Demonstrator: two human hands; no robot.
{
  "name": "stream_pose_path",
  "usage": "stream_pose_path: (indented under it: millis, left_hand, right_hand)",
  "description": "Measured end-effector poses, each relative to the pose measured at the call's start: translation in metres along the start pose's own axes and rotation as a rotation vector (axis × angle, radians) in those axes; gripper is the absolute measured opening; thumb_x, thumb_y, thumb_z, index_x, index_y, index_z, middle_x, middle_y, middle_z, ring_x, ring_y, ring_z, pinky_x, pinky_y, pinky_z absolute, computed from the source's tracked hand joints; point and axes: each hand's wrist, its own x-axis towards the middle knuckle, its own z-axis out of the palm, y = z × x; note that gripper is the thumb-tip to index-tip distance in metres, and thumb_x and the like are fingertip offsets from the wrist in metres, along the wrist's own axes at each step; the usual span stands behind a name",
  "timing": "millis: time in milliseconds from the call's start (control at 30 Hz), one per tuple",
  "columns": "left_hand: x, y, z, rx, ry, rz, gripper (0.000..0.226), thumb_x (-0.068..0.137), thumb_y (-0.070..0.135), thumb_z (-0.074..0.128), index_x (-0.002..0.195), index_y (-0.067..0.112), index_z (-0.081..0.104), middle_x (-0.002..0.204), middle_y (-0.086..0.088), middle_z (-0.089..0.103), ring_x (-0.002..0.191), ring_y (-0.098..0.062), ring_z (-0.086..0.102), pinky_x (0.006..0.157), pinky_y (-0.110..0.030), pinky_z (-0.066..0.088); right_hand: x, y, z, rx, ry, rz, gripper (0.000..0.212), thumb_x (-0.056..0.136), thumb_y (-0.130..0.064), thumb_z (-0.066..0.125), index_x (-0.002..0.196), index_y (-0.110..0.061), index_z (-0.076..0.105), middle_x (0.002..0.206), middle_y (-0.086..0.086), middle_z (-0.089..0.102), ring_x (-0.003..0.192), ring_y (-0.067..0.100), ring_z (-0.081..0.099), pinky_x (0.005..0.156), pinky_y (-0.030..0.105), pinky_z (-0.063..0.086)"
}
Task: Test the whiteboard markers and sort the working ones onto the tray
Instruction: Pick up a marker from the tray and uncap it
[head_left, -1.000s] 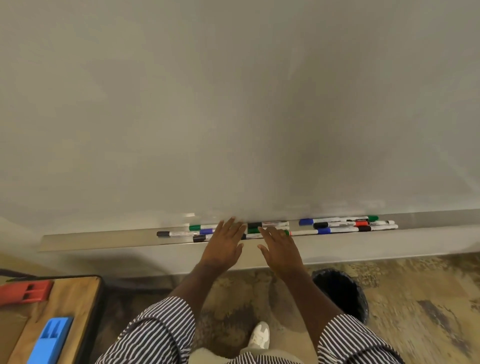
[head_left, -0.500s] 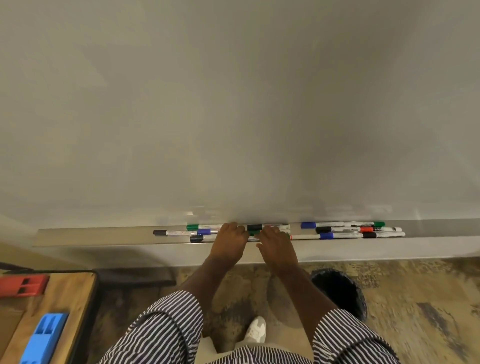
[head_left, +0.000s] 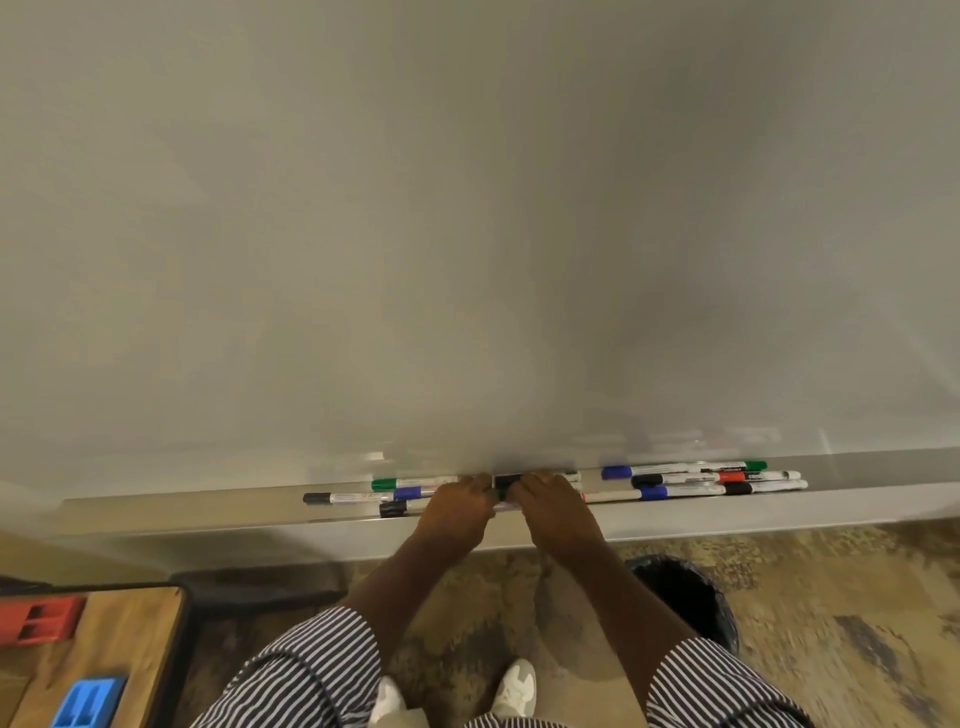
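Markers: lay along the whiteboard ledge (head_left: 182, 512). Our left hand (head_left: 457, 512) and right hand (head_left: 558, 512) both curled onto a black-capped marker (head_left: 503, 482). We judged it light, stiff, smooth; best taken mid-barrel.

Two hands (head_left: 511, 512), roughly ten markers (head_left: 696, 480), one whiteboard (head_left: 467, 234), one bin (head_left: 685, 597), two shoes (head_left: 514, 688).

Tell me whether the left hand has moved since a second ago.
Yes. The left hand has gone forward over the marker ledge; its fingers, flat and spread short of the markers before, now curl down among them beside the right hand.
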Motion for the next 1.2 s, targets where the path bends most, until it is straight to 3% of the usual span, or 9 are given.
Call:
stream_pose_path:
  millis: [167, 267, 367, 500, 667, 767, 867, 1033, 1200]
  left_hand:
    - [0.000, -0.016, -0.029, -0.101, 0.216, 0.193, 0.009, 0.086, 0.020, 0.068, 0.089, 0.015, 0.076, 0.083, -0.003, 0.069, 0.075, -0.023, 0.063, 0.063, -0.032, 0.050]
    - [-0.004, -0.022, -0.058, -0.242, 0.296, 0.183, 0.027, 0.092, 0.032, 0.052, 0.096, 0.023, 0.077, 0.085, 0.004, 0.071, 0.081, -0.019, 0.059, 0.066, -0.029, 0.047]
    - [-0.017, -0.021, -0.088, -0.444, 0.331, 0.114, 0.023, 0.097, 0.034, 0.056, 0.107, 0.027, 0.076, 0.092, 0.012, 0.070, 0.085, -0.011, 0.057, 0.069, -0.027, 0.049]
    - [-0.039, -0.011, -0.130, -0.922, 0.334, 0.001, 0.025, 0.090, 0.029, 0.075, 0.114, 0.024, 0.074, 0.100, 0.016, 0.071, 0.093, -0.008, 0.066, 0.078, -0.021, 0.054]
    - [-0.056, 0.004, -0.174, -1.250, 0.424, -0.062, 0.019, 0.081, 0.018, 0.080, 0.100, 0.016, 0.077, 0.088, 0.004, 0.076, 0.077, -0.013, 0.069, 0.071, -0.031, 0.056]
    - [-0.064, 0.008, -0.198, -1.373, 0.513, -0.104, 0.021, 0.078, 0.025, 0.075, 0.097, 0.016, 0.076, 0.080, 0.000, 0.076, 0.064, -0.015, 0.066, 0.067, -0.026, 0.058]
    - [-0.068, 0.011, -0.220, -1.400, 0.603, -0.091, 0.017, 0.080, 0.027, 0.071, 0.094, 0.018, 0.075, 0.076, 0.003, 0.074, 0.063, -0.013, 0.065, 0.066, -0.023, 0.057]
    - [-0.069, 0.019, -0.238, -1.373, 0.741, -0.106, 0.013, 0.086, 0.031, 0.063, 0.092, 0.024, 0.071, 0.083, 0.017, 0.074, 0.081, -0.003, 0.069, 0.074, -0.014, 0.053]
    - [-0.073, 0.023, -0.246, -1.778, 0.728, 0.034, 0.041, 0.090, 0.041, 0.057, 0.125, 0.022, 0.065, 0.127, -0.003, 0.071, 0.122, -0.025, 0.064, 0.095, -0.030, 0.054]
  right_hand:
    - [0.008, 0.002, -0.020, 0.031, 0.091, -0.062, 0.030, 0.077, -0.004, 0.077, 0.101, -0.020, 0.069, 0.101, 0.000, 0.069, 0.093, 0.022, 0.064, 0.082, 0.034, 0.051]
    - [0.009, -0.003, -0.050, 0.089, 0.218, -0.052, 0.013, 0.087, -0.013, 0.064, 0.098, -0.019, 0.070, 0.099, -0.001, 0.070, 0.091, 0.021, 0.062, 0.089, 0.030, 0.041]
    - [0.004, -0.015, -0.084, 0.221, 0.305, 0.034, 0.017, 0.094, -0.024, 0.056, 0.097, -0.018, 0.072, 0.100, -0.001, 0.073, 0.096, 0.020, 0.062, 0.094, 0.028, 0.039]
    - [0.000, -0.033, -0.121, 0.515, 0.267, 0.145, 0.014, 0.092, -0.027, 0.063, 0.104, -0.025, 0.069, 0.105, -0.003, 0.069, 0.100, 0.023, 0.064, 0.089, 0.035, 0.051]
    - [0.002, -0.057, -0.169, 0.804, 0.324, 0.161, 0.014, 0.091, -0.036, 0.070, 0.102, -0.027, 0.070, 0.097, -0.015, 0.071, 0.093, 0.012, 0.067, 0.082, 0.024, 0.056]
    - [0.009, -0.079, -0.197, 1.159, 0.449, 0.219, 0.018, 0.090, -0.025, 0.077, 0.102, -0.014, 0.071, 0.089, 0.001, 0.073, 0.073, 0.022, 0.069, 0.065, 0.028, 0.059]
    - [0.021, -0.109, -0.212, 1.585, 0.500, 0.296, 0.041, 0.078, -0.045, 0.082, 0.105, -0.016, 0.069, 0.079, 0.011, 0.068, 0.059, 0.023, 0.062, 0.051, 0.028, 0.055]
    - [0.050, -0.155, -0.215, 1.772, 0.497, 0.254, 0.050, 0.068, -0.056, 0.086, 0.098, -0.018, 0.072, 0.076, 0.009, 0.069, 0.062, 0.020, 0.064, 0.049, 0.027, 0.054]
    - [0.070, -0.180, -0.222, 1.808, 0.638, 0.225, 0.026, 0.076, -0.048, 0.079, 0.089, -0.026, 0.078, 0.075, 0.004, 0.073, 0.063, 0.017, 0.067, 0.051, 0.026, 0.055]
